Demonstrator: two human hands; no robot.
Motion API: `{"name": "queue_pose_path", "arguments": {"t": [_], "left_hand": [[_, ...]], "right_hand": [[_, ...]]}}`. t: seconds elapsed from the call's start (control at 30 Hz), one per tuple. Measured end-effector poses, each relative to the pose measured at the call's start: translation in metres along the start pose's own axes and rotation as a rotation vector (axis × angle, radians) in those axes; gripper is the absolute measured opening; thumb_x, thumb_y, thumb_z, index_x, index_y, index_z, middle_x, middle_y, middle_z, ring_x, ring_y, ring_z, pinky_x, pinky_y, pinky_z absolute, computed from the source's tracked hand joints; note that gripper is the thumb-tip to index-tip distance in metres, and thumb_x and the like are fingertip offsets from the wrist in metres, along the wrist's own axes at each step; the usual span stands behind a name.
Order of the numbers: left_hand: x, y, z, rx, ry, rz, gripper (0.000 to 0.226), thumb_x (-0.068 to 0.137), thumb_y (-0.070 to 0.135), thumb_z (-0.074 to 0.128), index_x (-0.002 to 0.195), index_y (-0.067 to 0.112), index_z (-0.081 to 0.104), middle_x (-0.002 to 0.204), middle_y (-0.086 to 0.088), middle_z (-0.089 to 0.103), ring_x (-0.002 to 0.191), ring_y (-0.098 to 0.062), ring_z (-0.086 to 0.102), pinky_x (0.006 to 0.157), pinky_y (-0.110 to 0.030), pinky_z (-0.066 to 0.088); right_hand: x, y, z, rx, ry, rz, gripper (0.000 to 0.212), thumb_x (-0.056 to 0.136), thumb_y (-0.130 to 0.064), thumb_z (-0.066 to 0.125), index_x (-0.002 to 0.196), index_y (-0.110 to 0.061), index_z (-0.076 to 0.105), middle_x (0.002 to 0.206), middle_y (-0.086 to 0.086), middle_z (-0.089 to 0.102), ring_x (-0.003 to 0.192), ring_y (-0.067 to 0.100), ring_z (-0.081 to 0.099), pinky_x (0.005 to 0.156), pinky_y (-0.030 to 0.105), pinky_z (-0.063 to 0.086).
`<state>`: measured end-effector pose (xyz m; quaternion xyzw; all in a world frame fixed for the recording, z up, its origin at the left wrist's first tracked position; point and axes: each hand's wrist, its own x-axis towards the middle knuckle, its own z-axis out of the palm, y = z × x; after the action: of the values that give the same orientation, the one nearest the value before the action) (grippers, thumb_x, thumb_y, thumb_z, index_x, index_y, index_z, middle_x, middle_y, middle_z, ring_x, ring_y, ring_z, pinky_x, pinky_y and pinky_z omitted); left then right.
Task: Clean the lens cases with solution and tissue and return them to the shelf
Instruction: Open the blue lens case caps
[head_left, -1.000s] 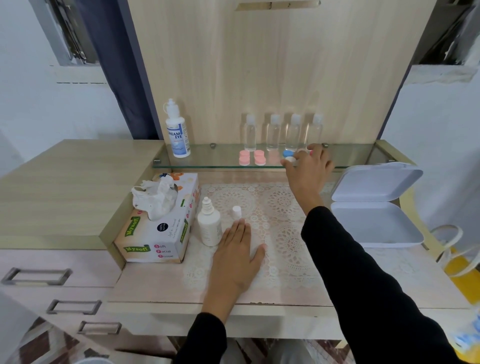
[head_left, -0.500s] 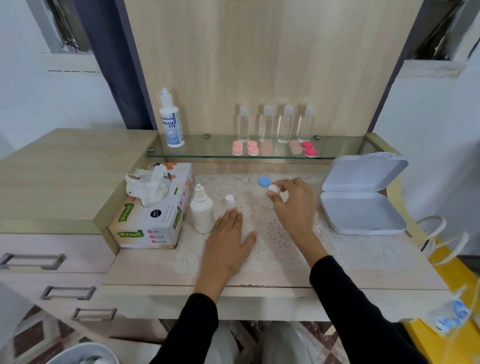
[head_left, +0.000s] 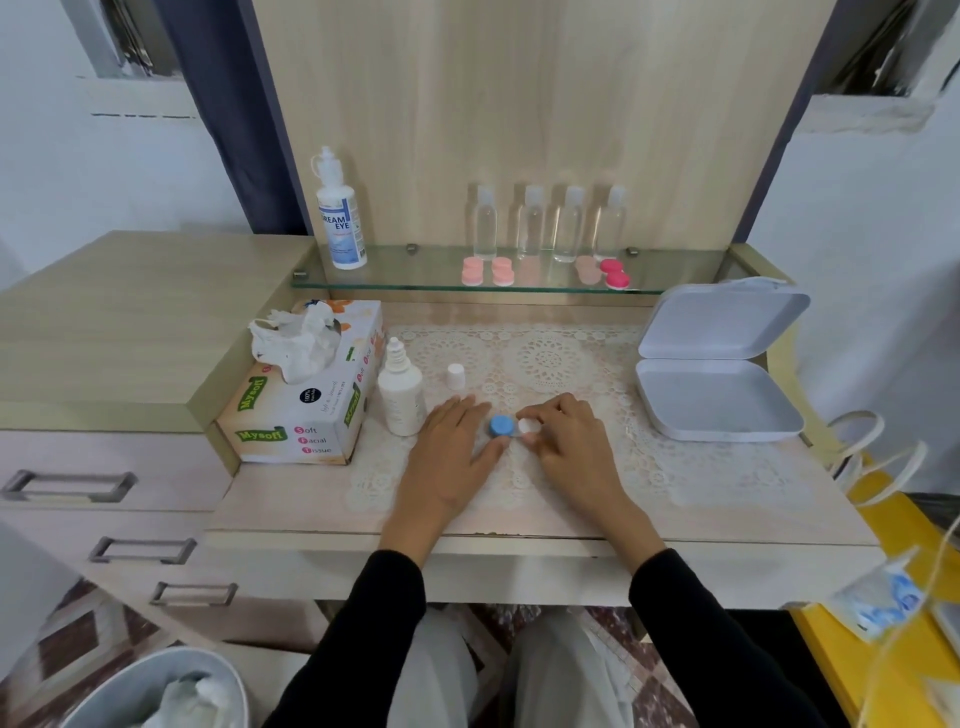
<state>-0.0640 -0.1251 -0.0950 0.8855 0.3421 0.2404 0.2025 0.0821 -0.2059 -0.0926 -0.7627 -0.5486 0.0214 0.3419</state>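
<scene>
Right hand (head_left: 571, 447) in a pinch grip on the lens case (head_left: 501, 426) beside the small white bottle (head_left: 401, 400); left hand (head_left: 449, 457) flat, open.

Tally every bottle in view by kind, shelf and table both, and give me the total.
Clear bottles on the glass shelf: 4
Labelled solution bottle on the shelf: 1
White dropper bottle on the table: 1
Total: 6
</scene>
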Motion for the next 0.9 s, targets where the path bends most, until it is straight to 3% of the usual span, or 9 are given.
{"name": "queue_pose_path", "arguments": {"t": [0.1,0.17,0.27,0.47,0.6,0.9], "left_hand": [[0.001,-0.003,0.003,0.003,-0.003,0.05,0.052,0.093,0.051,0.043,0.137,0.024,0.048,0.14,-0.003,0.048,0.133,-0.02,0.037,0.111,-0.044,0.027],[0.001,-0.004,0.004,0.009,0.02,0.066,0.043,0.094,0.044,0.049,0.131,0.024,0.055,0.135,-0.004,0.053,0.128,-0.021,0.043,0.109,-0.045,0.03],[0.002,-0.002,0.004,0.013,0.08,0.063,0.032,0.092,0.031,0.059,0.121,0.018,0.063,0.126,-0.006,0.058,0.119,-0.022,0.049,0.106,-0.039,0.033],[0.012,0.006,-0.001,-0.037,0.057,-0.024,0.03,0.083,0.028,0.07,0.112,0.02,0.069,0.105,0.002,0.065,0.098,-0.019,0.056,0.089,-0.033,0.044],[0.013,0.008,-0.002,-0.04,0.07,-0.03,0.029,0.081,0.026,0.072,0.11,0.02,0.071,0.091,0.002,0.061,0.089,-0.021,0.056,0.078,-0.027,0.04],[0.011,0.01,0.004,-0.095,0.164,-0.034,0.031,0.076,0.027,0.076,0.104,0.013,0.073,0.085,-0.001,0.059,0.086,-0.023,0.056,0.079,-0.031,0.043]], "right_hand": [[-0.001,0.001,0.001,-0.008,0.006,-0.02,0.025,0.088,-0.017,0.063,0.112,-0.021,0.068,0.101,-0.003,0.054,0.093,0.013,0.042,0.077,0.027,0.026],[-0.001,0.002,0.003,-0.02,0.012,-0.03,0.024,0.088,-0.017,0.063,0.112,-0.021,0.068,0.101,-0.003,0.054,0.093,0.014,0.043,0.077,0.028,0.027],[-0.002,0.002,0.004,-0.044,0.035,-0.047,0.023,0.088,-0.016,0.064,0.11,-0.02,0.068,0.099,-0.002,0.054,0.092,0.017,0.045,0.075,0.028,0.026],[-0.003,0.001,0.005,-0.082,0.047,-0.056,0.023,0.086,-0.013,0.064,0.108,-0.02,0.068,0.099,-0.001,0.055,0.091,0.018,0.046,0.074,0.029,0.026],[-0.003,0.0,0.005,-0.09,0.049,-0.053,0.023,0.086,-0.013,0.064,0.107,-0.02,0.068,0.1,-0.001,0.056,0.091,0.019,0.046,0.074,0.03,0.026],[-0.003,0.0,0.003,-0.093,0.025,-0.055,0.021,0.088,-0.017,0.062,0.108,-0.02,0.068,0.101,0.0,0.055,0.094,0.02,0.046,0.075,0.03,0.025]]}}
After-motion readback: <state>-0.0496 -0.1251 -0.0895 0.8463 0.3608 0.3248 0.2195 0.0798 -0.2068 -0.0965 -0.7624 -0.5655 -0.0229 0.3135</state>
